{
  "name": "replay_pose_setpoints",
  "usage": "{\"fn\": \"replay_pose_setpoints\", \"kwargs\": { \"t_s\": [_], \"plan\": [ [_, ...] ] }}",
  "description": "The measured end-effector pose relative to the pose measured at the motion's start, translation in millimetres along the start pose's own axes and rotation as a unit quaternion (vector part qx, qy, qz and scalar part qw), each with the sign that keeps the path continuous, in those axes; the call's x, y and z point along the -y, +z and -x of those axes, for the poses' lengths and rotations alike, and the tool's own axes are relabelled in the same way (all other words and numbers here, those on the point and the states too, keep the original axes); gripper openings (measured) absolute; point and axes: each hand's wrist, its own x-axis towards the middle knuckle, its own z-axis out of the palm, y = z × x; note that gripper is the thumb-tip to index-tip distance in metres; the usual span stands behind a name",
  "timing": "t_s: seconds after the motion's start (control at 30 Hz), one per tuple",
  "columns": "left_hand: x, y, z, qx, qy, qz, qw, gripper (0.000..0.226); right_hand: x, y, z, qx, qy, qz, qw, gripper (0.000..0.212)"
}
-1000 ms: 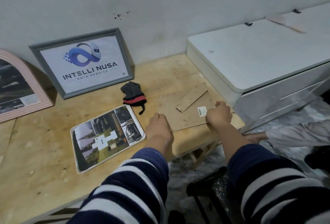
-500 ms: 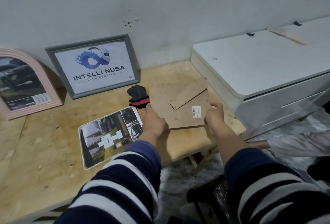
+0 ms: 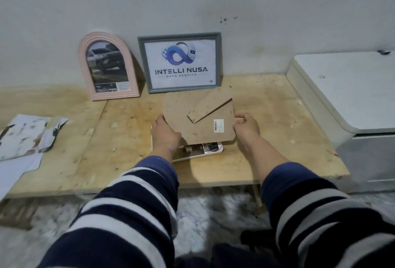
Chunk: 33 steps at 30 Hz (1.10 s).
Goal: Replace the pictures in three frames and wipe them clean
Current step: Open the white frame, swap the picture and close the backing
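Both hands, left (image 3: pixel 165 134) and right (image 3: pixel 245 127), grip the side edges of a brown fibreboard backing (image 3: pixel 198 118) with rounded corners, over the white frame (image 3: pixel 210 152) on the rough plywood surface (image 3: pixel 277 118).

A single head-worn wide-angle view looks forward and steeply down from just above the person's striped sleeves (image 3: pixel 132 210). It faces the wall (image 3: pixel 192 0) behind the wooden tabletop (image 3: pixel 277 122), close enough that both forearms fill the lower half.

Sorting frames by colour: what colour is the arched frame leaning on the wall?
Pale pink arched frame, clearest in the head view.
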Motion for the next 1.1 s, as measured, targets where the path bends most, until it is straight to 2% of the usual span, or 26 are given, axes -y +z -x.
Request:
{"fn": "replay_pose_setpoints", "kwargs": {
  "t_s": [0.23, 0.47, 0.87, 1.1],
  "plan": [
    [35.9, -25.4, 1.7, -0.003, -0.048, -0.035, 0.998, 0.074, -11.8, 36.3, 10.3, 0.055, -0.023, 0.058, 0.997, 0.044],
    [50.3, -22.5, 5.6, 0.006, -0.046, -0.055, 0.997, 0.072, -20.4, 40.7, 17.1, 0.096, -0.058, 0.129, 0.985, 0.055],
    [61.5, -18.6, 6.0, 0.046, -0.057, -0.103, 0.992, 0.063, -35.2, 53.2, 18.1, 0.07, -0.121, 0.284, 0.949, 0.06],
    [62.0, -16.8, 2.0, 0.066, -0.066, -0.109, 0.99, 0.06, -37.7, 49.2, 17.7, 0.104, -0.137, 0.34, 0.924, 0.062]
  ]
}}
